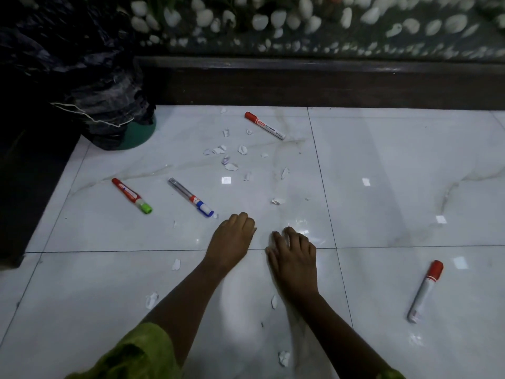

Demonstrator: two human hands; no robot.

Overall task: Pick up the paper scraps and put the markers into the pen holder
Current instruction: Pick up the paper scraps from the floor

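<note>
Several torn white paper scraps (231,166) lie scattered on the white marble floor tiles (410,165), more near my forearms, such as the scrap (176,264). A red-capped whiteboard marker (265,125) lies at the back. A red marker with a green end (131,196) and a grey marker with a blue cap (190,197) lie at the left. Another red-capped marker (425,291) lies at the right. My left hand (232,239) is curled into a fist on the floor, a white bit of paper showing at its edge. My right hand (293,251) rests beside it, fingers spread and fingertips on the tile.
A bin lined with a black bag (90,86), its green base (140,132) showing, stands at the back left. A dark wooden ledge (300,83) runs along the back under a panel of white pebbles. Dark furniture (27,173) borders the left side.
</note>
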